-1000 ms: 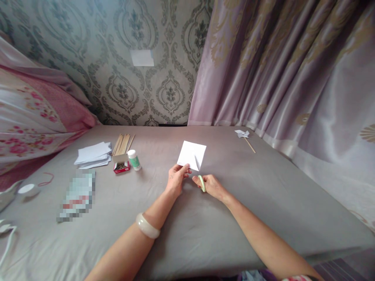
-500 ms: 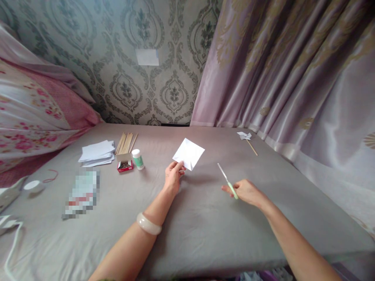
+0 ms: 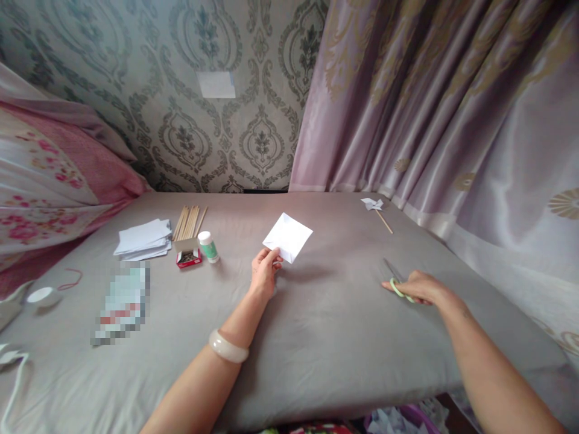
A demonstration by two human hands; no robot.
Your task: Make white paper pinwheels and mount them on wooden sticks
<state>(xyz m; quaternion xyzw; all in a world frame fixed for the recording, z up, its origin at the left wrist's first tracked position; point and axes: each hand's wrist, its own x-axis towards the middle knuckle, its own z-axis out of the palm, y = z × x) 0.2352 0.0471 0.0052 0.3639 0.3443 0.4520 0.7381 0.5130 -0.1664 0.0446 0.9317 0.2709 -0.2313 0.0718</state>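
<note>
My left hand [image 3: 266, 271] pinches the near corner of a square white sheet of paper [image 3: 289, 235], thumb on top. Crease lines or slits run in from its corners. Off to the right, my right hand [image 3: 416, 287] is closed on a pair of scissors [image 3: 398, 290] with pale green handles; the blades point away and to the left. A paper pinwheel [image 3: 373, 204] on a wooden stick lies at the far right of the cloth. Whether the scissors touch the cloth I cannot tell.
To the left lie a stack of white paper [image 3: 143, 239], several wooden sticks [image 3: 187, 223], a small red box [image 3: 189, 258] of little items and a white-green bottle [image 3: 208, 247]. A blurred packet [image 3: 122, 304] and a white round object [image 3: 43, 297] are nearer. A purple basket [image 3: 414, 416] stands below the edge.
My right hand has moved right, away from the paper, carrying the scissors, which have turned to show their handle loops. My left hand still holds the paper. The view has shifted slightly.
</note>
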